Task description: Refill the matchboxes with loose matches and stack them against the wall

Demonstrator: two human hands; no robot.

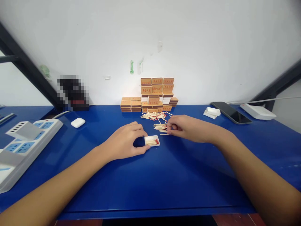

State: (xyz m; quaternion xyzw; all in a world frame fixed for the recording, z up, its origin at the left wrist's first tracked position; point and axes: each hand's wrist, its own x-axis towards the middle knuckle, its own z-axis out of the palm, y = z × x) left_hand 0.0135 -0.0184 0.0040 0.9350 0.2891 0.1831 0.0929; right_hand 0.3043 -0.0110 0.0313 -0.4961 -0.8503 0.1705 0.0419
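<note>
My left hand (pixel 130 140) grips the left end of a small white matchbox tray (pixel 148 138) between thumb and fingers. Inside the tray lie several red-tipped matches (pixel 152 142), their heads to the right. My right hand (pixel 178 127) has its fingers pinched together at the right end of a loose bunch of matches (pixel 160 127) on the blue table. Whether a match is between those fingertips is hidden. Just behind is a larger scattered pile of matches (pixel 151 115). Stacked matchboxes (pixel 157 89) with orange-yellow labels stand against the wall beyond the pile.
On the blue table (pixel 150 185), a power strip (pixel 35 141) and white earbud case (pixel 78 122) lie left. At right are empty white trays (pixel 212 112), a dark phone (pixel 231 113) and a white box-shaped device (pixel 258 111) beside a cable. More matchboxes (pixel 131 104) sit left of the stack.
</note>
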